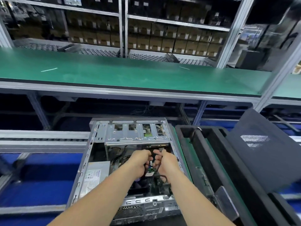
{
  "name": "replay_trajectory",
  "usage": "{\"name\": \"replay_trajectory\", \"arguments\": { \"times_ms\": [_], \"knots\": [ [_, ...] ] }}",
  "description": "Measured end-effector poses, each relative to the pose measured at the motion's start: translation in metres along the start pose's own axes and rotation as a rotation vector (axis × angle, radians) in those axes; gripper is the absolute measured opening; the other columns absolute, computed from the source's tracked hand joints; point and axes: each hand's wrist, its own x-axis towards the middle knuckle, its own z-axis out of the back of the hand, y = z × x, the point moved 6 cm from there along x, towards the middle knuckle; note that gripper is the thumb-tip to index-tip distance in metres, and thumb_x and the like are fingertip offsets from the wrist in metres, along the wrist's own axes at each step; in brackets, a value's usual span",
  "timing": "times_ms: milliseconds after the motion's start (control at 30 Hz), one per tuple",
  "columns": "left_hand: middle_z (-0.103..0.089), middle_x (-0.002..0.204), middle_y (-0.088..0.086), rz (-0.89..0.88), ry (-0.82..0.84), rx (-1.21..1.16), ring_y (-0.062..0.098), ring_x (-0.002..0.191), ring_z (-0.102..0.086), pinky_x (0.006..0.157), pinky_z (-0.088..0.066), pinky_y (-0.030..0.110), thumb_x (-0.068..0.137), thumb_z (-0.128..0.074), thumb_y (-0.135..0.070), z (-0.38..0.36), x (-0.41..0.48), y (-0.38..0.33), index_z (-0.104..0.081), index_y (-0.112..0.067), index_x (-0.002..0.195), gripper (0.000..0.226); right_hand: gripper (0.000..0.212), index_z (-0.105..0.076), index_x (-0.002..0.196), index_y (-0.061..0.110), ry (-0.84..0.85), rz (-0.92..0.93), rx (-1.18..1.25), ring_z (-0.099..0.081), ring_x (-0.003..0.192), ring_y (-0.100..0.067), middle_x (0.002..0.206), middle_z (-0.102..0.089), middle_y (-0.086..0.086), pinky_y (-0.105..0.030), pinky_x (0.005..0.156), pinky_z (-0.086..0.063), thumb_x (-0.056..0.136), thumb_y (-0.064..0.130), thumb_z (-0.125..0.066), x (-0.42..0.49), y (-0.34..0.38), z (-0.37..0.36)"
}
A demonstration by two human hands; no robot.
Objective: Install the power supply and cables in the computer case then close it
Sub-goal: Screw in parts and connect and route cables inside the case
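i see both hands inside the open computer case [130, 160]: left hand [140, 159] and right hand [164, 159] fingers curled gripping dark cables [152, 154], power supply [96, 174] lower left.

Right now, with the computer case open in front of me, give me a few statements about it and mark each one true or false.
1. The left grip and the right grip both hold black cables inside the computer case. True.
2. The side panel is fitted on the case. False: the case lies open, and the panel stands tilted off to its right.
3. The power supply sits in the case, left of both grips. True.
4. The cardboard boxes stand on the green bench. False: they stand on the shelves beyond it.
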Motion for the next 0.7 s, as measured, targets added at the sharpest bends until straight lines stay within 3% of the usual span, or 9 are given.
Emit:
{"name": "replay_trajectory", "arguments": {
  "times_ms": [133,333,433,533,700],
  "knots": [
    [-0.055,0.066,0.007,-0.002,0.033,-0.096,0.016,0.051,-0.037,0.044,-0.029,0.023,0.096,-0.054,-0.013,-0.013,0.013,0.006,-0.061,-0.009,0.089,0.011,0.044,-0.059,0.099,0.001,-0.028,0.064,-0.042,-0.045,0.034,-0.017,0.046,-0.057,-0.007,-0.031,0.049,-0.038,0.116,0.027,-0.028,0.007,0.002,0.002],
    [-0.063,0.055,0.001,-0.015,0.175,-0.134,0.012,0.039,-0.039,0.041,-0.026,0.022,0.093,-0.062,-0.014,-0.029,0.013,0.007,-0.079,-0.012,0.093,0.017,0.039,-0.057,0.096,0.009,-0.067,0.132,-0.087,-0.044,0.038,-0.02,0.048,-0.056,-0.007,-0.03,0.051,-0.04,0.115,0.03,-0.03,0.012,0.001,0.003],
    [-0.058,0.055,0.002,0.004,0.179,-0.161,0.013,0.04,-0.038,0.042,-0.025,0.023,0.089,-0.061,-0.017,-0.032,0.012,0.006,-0.077,-0.01,0.097,0.019,0.042,-0.059,0.102,0.005,-0.065,0.136,-0.097,-0.044,0.039,-0.018,0.049,-0.056,-0.006,-0.026,0.046,-0.04,0.115,0.033,-0.03,0.016,-0.001,0.003],
    [-0.059,0.061,0.003,0.053,0.209,-0.241,0.013,0.038,-0.039,0.042,-0.027,0.023,0.091,-0.055,-0.023,-0.033,0.012,0.006,-0.074,-0.008,0.087,0.024,0.047,-0.059,0.103,0.0,-0.059,0.134,-0.103,-0.045,0.036,-0.016,0.049,-0.057,-0.006,-0.021,0.041,-0.04,0.114,0.035,-0.03,0.018,-0.003,0.003],
    [-0.054,0.056,0.003,0.045,0.219,-0.241,0.012,0.033,-0.043,0.035,-0.032,0.018,0.094,-0.058,-0.026,-0.033,0.012,0.004,-0.063,-0.012,0.081,0.02,0.045,-0.059,0.093,0.005,-0.043,0.126,-0.069,-0.047,0.043,-0.019,0.051,-0.059,-0.007,-0.026,0.049,-0.042,0.114,0.035,-0.033,0.017,-0.004,0.003]
  ]
}}
